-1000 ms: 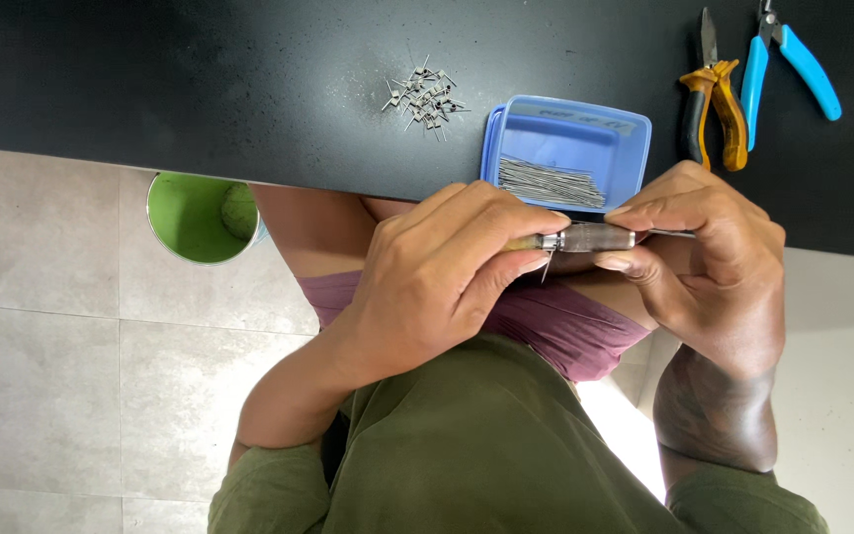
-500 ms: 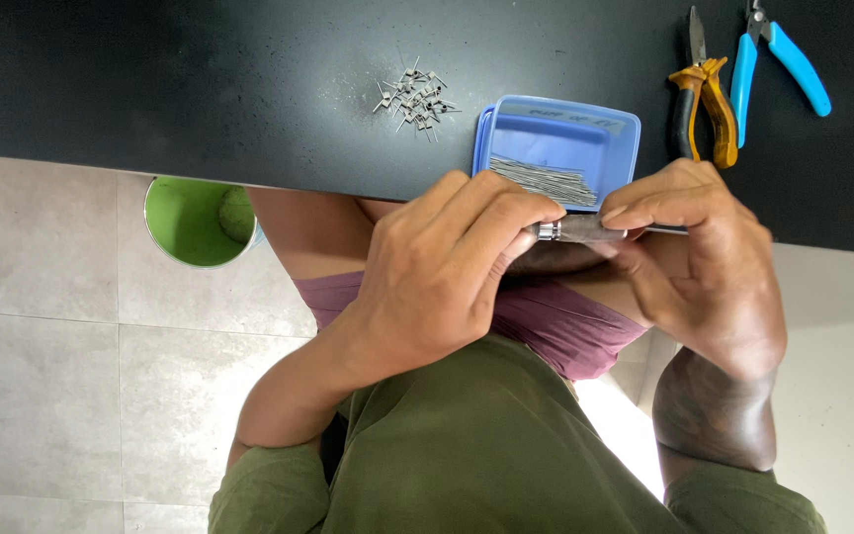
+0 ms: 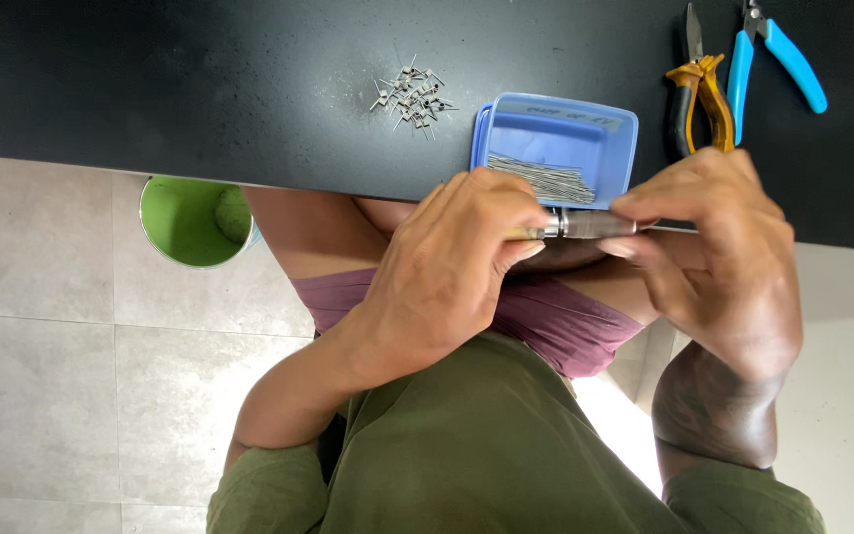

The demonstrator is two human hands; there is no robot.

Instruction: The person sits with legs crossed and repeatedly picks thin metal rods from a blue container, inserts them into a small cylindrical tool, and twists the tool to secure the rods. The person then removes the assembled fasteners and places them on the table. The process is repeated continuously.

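Head view, looking down at a person's lap & hands w/ a black tabletop [image 3: 200,89] across the upper part of the frame. Landmark: a blue plastic tray [image 3: 557,138] sitting at the tabletop's near edge. Both hands meet just below the tray, off the table edge, above the person's lap. Left hand [image 3: 452,272] is curled closed around one end of a slim metal tool [image 3: 585,224], fingers wrapped over it, thumb pressed underneath. Right hand [image 3: 719,257] pinches the other end of the same tool between fingertips & thumb, rest of the fingers bent loosely. Tool lies roughly level between the 2 hands, its silver mid-section showing in the gap; the ends are hidden by fingers, so its exact kind is unclear. Inside the tray lies a bundle of thin straight wires [image 3: 544,178], near the side closest to the hands. Left of the tray, on the tabletop, is a small heap of tiny bent metal pieces [image 3: 412,96], near but not touching it. Right of the tray lie yellow-handled pliers [image 3: 699,94] & beyond them blue-handled cutters [image 3: 778,54], side by side. Far left of the tray, below the table edge, a green cup [image 3: 195,220] stands on the tiled floor [image 3: 71,346]. Person wears an olive shirt & maroon shorts.
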